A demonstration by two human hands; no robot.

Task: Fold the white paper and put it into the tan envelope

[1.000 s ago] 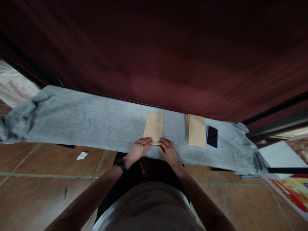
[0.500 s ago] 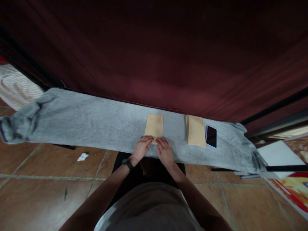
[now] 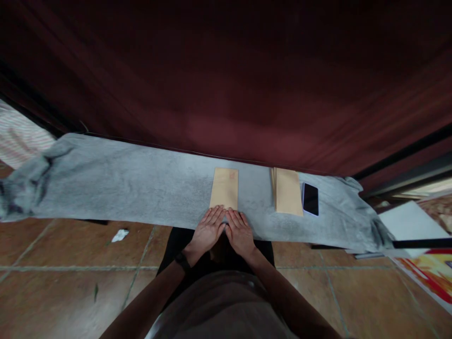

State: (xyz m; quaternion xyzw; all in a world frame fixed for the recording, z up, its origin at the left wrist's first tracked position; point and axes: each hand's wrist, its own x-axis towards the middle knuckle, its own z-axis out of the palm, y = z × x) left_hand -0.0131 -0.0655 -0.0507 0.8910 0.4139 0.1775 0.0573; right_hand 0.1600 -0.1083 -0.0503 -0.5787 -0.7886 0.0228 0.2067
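A tan paper envelope (image 3: 224, 187) lies flat on the grey cloth, a small reddish mark near its far right corner. My left hand (image 3: 208, 229) rests with stretched fingers on the envelope's near end, a dark band around the wrist. Beside it my right hand (image 3: 239, 231) lies flat too, fingertips on the same near edge. The two hands almost meet at the thumbs, and they cover the envelope's near end. To the right sits a small stack of similar envelopes (image 3: 288, 192), slightly fanned on its left side.
A phone (image 3: 310, 199) with a dark screen lies right of the stack. The grey cloth (image 3: 141, 183) covers a long narrow surface against a dark red hanging (image 3: 226, 103). On the tiled floor is a crumpled white scrap (image 3: 120, 235). A white sheet (image 3: 411, 223) is at far right.
Both hands have gone from bent fingers at the envelope's near edge to flat, outstretched fingers pressed there. The envelope has shifted slightly left in view.
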